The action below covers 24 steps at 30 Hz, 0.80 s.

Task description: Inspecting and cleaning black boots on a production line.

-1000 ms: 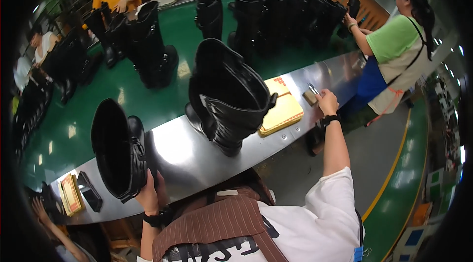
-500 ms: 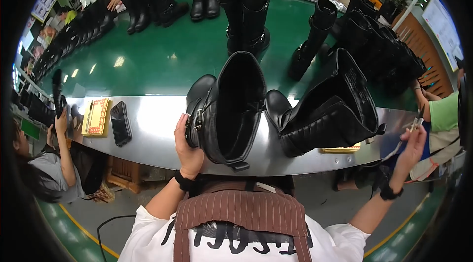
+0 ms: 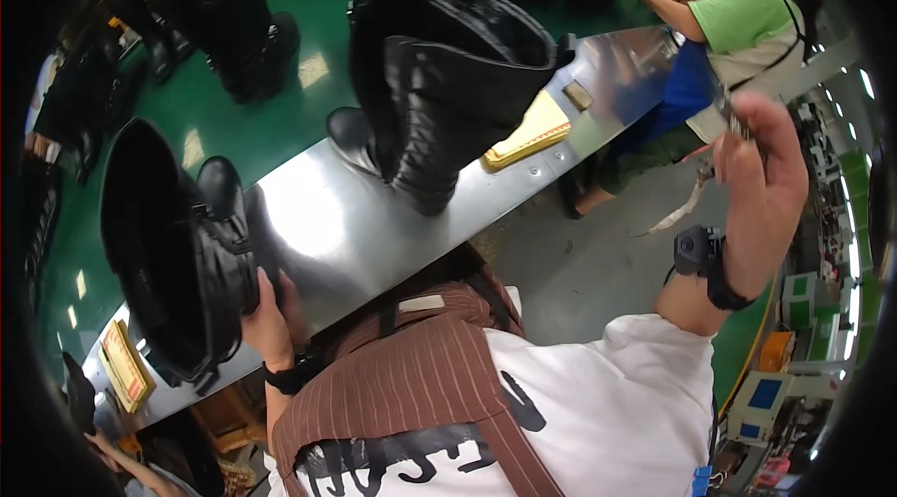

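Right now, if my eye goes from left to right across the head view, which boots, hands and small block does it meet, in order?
Black boot at the left side, left hand, second black boot, small brown block, right hand.

Colour and pattern reference
Boots (image 3: 439, 91): black. Surface (image 3: 304, 119): green, with a silver-grey front strip (image 3: 364, 245). Paper pads (image 3: 533, 135): yellow, with red patterning along the edge. Apron (image 3: 402, 394): brown with fine pale pinstripes. Shirt (image 3: 607, 394): white with black lettering. Wristbands (image 3: 726, 285): black. Binder clip (image 3: 704, 480): blue. Co-worker's top (image 3: 743, 25): light green. Co-worker's lower garment (image 3: 690, 86): blue.
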Motion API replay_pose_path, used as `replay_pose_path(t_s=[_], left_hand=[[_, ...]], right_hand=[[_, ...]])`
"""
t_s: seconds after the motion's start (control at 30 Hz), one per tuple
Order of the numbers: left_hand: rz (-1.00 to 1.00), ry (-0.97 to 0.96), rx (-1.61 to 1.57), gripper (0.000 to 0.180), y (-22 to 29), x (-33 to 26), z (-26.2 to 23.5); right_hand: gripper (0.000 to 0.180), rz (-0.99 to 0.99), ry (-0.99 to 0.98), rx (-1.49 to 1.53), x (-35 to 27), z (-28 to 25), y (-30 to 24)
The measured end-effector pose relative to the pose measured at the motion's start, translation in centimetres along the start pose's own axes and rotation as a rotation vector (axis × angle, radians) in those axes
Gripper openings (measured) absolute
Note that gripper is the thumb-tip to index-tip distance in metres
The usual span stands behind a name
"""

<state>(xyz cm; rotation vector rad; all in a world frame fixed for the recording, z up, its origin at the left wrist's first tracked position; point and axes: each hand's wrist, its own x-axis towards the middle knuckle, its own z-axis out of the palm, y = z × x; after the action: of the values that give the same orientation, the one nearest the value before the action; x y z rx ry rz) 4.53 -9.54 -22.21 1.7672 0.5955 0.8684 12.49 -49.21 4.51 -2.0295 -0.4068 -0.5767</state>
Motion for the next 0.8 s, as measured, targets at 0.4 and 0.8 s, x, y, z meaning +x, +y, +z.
replay_pose_path(t_s=[0.4,0.8], left_hand=[[0.270,0.009,0.050,0.059,-1.2,1.1,-1.1],[0.357,0.022,0.105,0.078,1.0,1.4,-1.5]], right_hand=[[0.039,-0.327,-0.308,-0.047,-0.8,11.6,-5.5],[0.024,-0.495,-0.521,-0.219,2.7,14.8,-9.4]])
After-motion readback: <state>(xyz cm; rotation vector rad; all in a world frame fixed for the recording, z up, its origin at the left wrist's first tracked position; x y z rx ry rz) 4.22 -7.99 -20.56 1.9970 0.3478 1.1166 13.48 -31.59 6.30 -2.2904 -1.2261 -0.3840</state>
